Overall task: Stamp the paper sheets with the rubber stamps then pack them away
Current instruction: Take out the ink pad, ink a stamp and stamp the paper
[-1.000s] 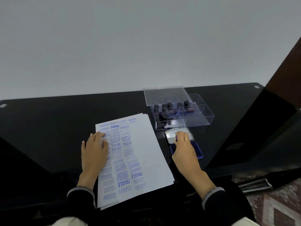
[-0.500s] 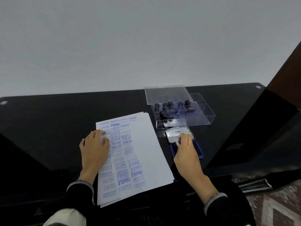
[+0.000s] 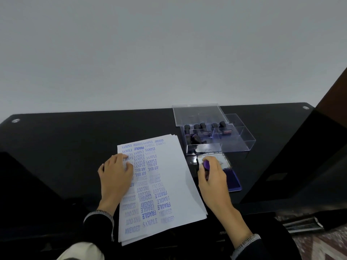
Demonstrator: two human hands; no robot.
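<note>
A stack of white paper sheets lies in the lower middle of the frame on a black glossy table, a little turned, with its far edge toward the upper right. The top sheet carries many blue prints (SAMPLE, AIR MAIL, FAX OUT, FRAGILE, AMENDED, EXPRESS) along its left half. The left hand rests flat on the left part of this sheet, its fingers nearly straight and spread, and it holds nothing.

Just right of the stack, the right hand has its fingers curled around a rubber stamp, of which only the purple top shows between thumb and forefinger. The hand is over the open blue ink pad; I cannot tell whether the stamp touches the ink. The pad's lid stands open on the far side of the hand.

Behind the ink pad, in the upper right of the table, stands a clear plastic box with compartments. Several dark stamps are in its left compartments. The clear box lid leans at the far left side of the box.
</note>
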